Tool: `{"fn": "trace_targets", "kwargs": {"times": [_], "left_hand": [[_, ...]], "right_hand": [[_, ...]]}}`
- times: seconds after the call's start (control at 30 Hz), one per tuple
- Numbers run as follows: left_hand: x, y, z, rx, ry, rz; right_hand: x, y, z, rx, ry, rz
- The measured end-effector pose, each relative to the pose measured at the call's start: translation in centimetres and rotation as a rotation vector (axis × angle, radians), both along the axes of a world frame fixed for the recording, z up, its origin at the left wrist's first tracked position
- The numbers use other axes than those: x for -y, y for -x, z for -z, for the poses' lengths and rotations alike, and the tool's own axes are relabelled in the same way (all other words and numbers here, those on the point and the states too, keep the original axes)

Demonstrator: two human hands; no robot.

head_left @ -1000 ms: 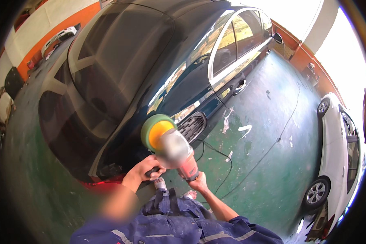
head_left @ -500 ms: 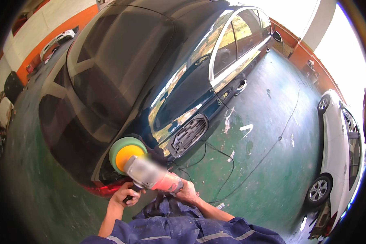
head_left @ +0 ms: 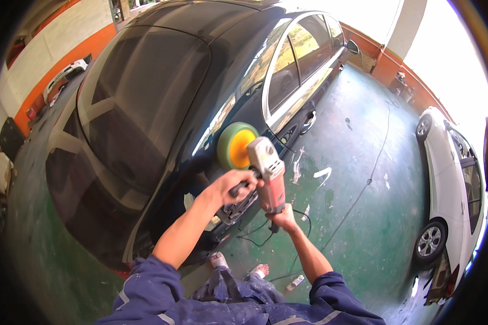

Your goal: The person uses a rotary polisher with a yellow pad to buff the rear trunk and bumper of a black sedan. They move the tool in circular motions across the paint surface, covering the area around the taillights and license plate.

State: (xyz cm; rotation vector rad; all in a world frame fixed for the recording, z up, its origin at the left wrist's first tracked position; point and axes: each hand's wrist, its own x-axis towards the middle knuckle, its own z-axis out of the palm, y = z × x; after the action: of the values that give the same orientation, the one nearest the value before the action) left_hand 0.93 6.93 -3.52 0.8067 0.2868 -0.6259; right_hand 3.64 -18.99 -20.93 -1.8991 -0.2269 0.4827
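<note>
A corded polisher (head_left: 270, 168), silver at the head and red on the body, is held in both hands. My left hand (head_left: 237, 186) wraps round its black side handle. My right hand (head_left: 283, 218) grips the rear end of the red body, near the cord. Its round pad (head_left: 238, 146), green at the rim and yellow behind, is set against the rear side panel of a dark, glossy car (head_left: 114, 179). The pad's working face is hidden. The car's rear window lies to the left of the pad, its side windows beyond.
The cord (head_left: 368, 181) trails across the green floor (head_left: 352, 233) on the right. A small bottle (head_left: 295, 282) lies near my feet (head_left: 260, 270). A white car (head_left: 455, 179) stands at the right, and loose car parts (head_left: 2, 172) line the left wall.
Both hands have carried the polisher away from the rear corner by the red tail light, forward and right, up onto the side panel. The polisher has turned, and my arms reach further out.
</note>
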Motion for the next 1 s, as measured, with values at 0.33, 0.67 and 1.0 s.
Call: {"fn": "trace_targets", "kwargs": {"times": [0.33, 0.67, 1.0], "left_hand": [[0.5, -8.4, -1.5, 0.036, 0.135, 0.080], [-1.6, 10.0, 0.6, -0.020, 0.013, -0.079], [-4.3, 26.6, 2.2, -0.021, 0.059, -0.244]], "right_hand": [[-0.9, -3.7, -1.5, -0.108, -0.087, 0.081], [-2.0, 8.7, 0.7, -0.003, 0.101, -0.047], [-4.1, 18.0, -0.4, 0.013, 0.096, -0.187]]}}
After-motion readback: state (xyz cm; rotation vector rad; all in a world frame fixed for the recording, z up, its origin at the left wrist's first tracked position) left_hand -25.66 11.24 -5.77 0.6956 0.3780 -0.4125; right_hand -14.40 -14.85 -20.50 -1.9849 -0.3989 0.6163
